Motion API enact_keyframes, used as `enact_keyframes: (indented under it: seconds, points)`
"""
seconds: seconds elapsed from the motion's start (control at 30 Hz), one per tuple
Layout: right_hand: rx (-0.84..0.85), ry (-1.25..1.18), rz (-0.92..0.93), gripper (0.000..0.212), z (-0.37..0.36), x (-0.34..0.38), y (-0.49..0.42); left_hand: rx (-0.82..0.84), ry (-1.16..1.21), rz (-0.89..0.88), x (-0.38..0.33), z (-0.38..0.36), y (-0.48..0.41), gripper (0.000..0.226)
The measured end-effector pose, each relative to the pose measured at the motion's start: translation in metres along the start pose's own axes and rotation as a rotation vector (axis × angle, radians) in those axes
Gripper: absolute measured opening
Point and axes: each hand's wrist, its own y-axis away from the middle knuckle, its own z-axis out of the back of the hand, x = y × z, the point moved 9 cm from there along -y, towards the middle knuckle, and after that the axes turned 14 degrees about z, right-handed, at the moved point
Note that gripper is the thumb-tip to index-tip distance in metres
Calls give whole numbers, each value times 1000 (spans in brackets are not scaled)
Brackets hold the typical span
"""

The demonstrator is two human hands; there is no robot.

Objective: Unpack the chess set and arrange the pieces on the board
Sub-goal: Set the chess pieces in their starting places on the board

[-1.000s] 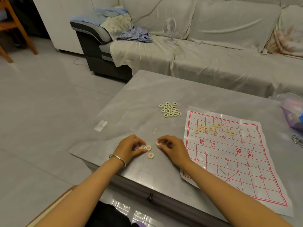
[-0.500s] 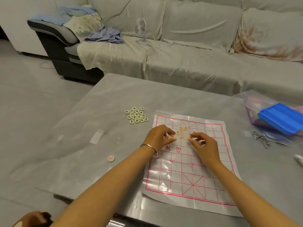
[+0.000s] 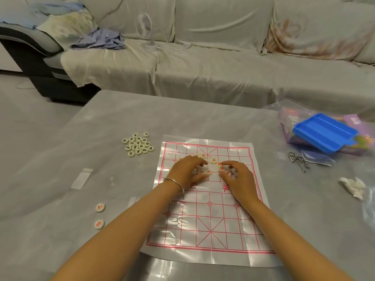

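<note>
A clear plastic chess sheet with a red grid [image 3: 205, 230] lies flat on the grey table [image 3: 60, 179]. Several cream discs with red characters [image 3: 213, 160] are bunched on its far half. My left hand [image 3: 187, 169] curls over the left side of that bunch, thumb and fingers around a red disc [image 3: 207, 171]. My right hand [image 3: 238, 176] pinches red discs [image 3: 220, 166] on the bunch's right side. A pile of black-lettered discs [image 3: 138, 146] sits left of the sheet. Two red-lettered discs [image 3: 100, 207] [image 3: 99, 224] lie apart near the table's left front.
At the right of the table are a blue tray [image 3: 324, 134] on a purple box in a clear bag, metal ring puzzles [image 3: 299, 164] and a crumpled tissue [image 3: 353, 186]. A covered sofa [image 3: 223, 67] with a small fan [image 3: 145, 25] stands behind.
Both hands have moved from the table's left front, where they picked up red discs, onto the sheet's red bunch. Over the last half second they have barely moved.
</note>
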Motion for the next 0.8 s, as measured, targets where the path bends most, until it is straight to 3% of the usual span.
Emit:
enact_keyframes:
  seconds: [0.17,0.4,0.57,0.67,0.8]
  points:
    - [79,64,-22,36,-11,12,8,-128,30,-64,38,47,41,40]
    - [183,198,50,45,-36,47,22,-213,50,143,131,89,103,37]
    - [276,39,166,42,-93,110,32,-221,55,211,184,109,143,33]
    - [414,-105,241,41,-143,159,52,-179,61,258,210,106,164,40]
    - [543,-54,416,46,-193,206,77,-143,152,277,221,101,176,36]
